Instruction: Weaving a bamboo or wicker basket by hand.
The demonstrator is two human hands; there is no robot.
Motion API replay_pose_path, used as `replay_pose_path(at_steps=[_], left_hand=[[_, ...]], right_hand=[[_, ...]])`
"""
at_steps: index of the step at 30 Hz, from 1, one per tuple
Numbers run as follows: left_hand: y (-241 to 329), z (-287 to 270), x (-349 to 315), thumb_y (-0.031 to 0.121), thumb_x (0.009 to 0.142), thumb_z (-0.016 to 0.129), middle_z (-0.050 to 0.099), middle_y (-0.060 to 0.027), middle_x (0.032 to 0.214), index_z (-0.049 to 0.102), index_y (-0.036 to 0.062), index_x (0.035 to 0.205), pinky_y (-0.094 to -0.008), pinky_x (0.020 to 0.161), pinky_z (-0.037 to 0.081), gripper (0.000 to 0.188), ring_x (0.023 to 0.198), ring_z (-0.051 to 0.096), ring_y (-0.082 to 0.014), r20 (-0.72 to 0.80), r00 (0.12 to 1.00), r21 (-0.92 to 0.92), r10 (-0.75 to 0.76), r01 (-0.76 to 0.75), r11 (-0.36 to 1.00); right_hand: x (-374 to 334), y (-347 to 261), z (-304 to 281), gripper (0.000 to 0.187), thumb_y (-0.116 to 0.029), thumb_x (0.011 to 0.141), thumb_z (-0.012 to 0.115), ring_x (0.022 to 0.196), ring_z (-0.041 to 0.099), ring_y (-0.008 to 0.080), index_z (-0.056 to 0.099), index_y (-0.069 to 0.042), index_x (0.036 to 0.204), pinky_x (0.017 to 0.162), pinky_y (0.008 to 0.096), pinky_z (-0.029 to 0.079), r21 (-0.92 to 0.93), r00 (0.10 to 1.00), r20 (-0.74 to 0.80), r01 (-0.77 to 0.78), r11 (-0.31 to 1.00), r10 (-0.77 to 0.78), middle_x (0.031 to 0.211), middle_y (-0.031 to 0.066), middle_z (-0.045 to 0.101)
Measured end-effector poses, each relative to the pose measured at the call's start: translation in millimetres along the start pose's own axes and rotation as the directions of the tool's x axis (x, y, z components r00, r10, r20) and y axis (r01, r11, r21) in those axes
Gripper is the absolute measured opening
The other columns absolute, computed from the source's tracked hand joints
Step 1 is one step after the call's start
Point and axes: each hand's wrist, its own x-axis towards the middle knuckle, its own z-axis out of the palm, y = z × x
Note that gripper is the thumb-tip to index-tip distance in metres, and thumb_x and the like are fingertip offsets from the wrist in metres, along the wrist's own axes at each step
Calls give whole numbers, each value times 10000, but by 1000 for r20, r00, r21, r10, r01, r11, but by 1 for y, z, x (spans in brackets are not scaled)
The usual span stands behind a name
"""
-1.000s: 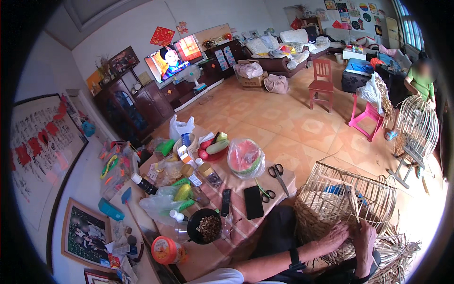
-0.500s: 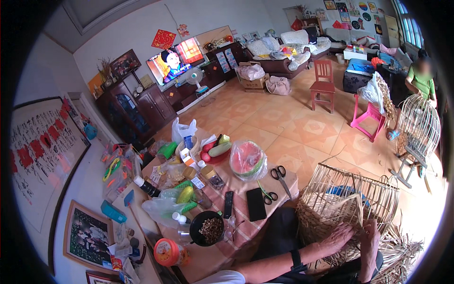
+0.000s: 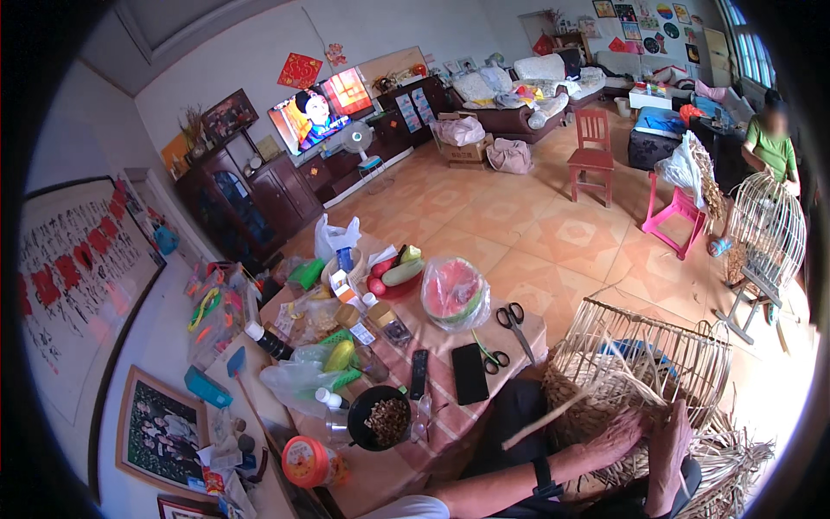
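Note:
A half-woven basket stands in front of me at the lower right, with bare upright ribs above a band of woven dried plant strips. At its near rim my left hand is closed, its fingertips pinching at the weave. Right beside it, my right hand is closed on a dried plant strip. A long pale strip sticks out leftward across the basket's side. My fingertips are partly hidden among the strips. Loose dried strips lie in a heap to the right of my right hand.
On the table at left lie scissors, a black phone, a remote, a wrapped cut watermelon and a black bowl. A co-worker in green handles another ribbed basket. A red chair stands farther off.
The long strip has swung from upright near my hands down to the left across the basket. My hands have barely shifted.

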Motion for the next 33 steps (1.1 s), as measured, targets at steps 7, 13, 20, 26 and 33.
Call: replay_pose_path(at_steps=[7,13,20,26,33], left_hand=[[8,-15,5,100,803,650,500,-186,1180,472,-24,1254,-483,1035,366,501,1149,487,-368,50,999,-93,-14,18,996],[18,-28,20,111,727,781,500,-148,1161,470,20,1269,-464,984,386,631,1119,502,-346,153,983,-135,-106,127,983],[15,-53,25,186,882,685,564,-153,1091,537,26,1221,-466,953,413,402,1065,551,-346,208,971,-248,-118,170,954],[18,-34,27,206,997,541,627,-169,926,574,17,1038,-452,853,445,196,923,616,-339,98,974,-193,-205,221,956],[25,-26,34,194,984,557,595,-179,739,529,38,917,-470,776,442,172,785,610,-373,52,939,-234,-340,343,910]], right_hand=[[-6,7,-29,304,60,731,725,685,453,133,458,-53,820,595,319,391,237,971,122,-229,944,205,725,25,458],[-52,39,-5,217,9,894,659,630,488,113,493,-126,858,564,234,390,896,856,66,-277,348,513,772,-31,515],[-5,4,-40,210,-92,906,666,744,642,120,515,-82,1052,569,271,553,862,818,338,-468,196,466,902,39,638],[-2,36,-19,153,-106,871,698,601,580,142,610,-33,973,541,329,456,-65,991,123,55,996,-47,663,61,595],[-46,37,-28,190,-238,1006,536,695,478,66,612,-65,1030,594,211,393,706,899,175,-399,584,402,794,-36,495]])
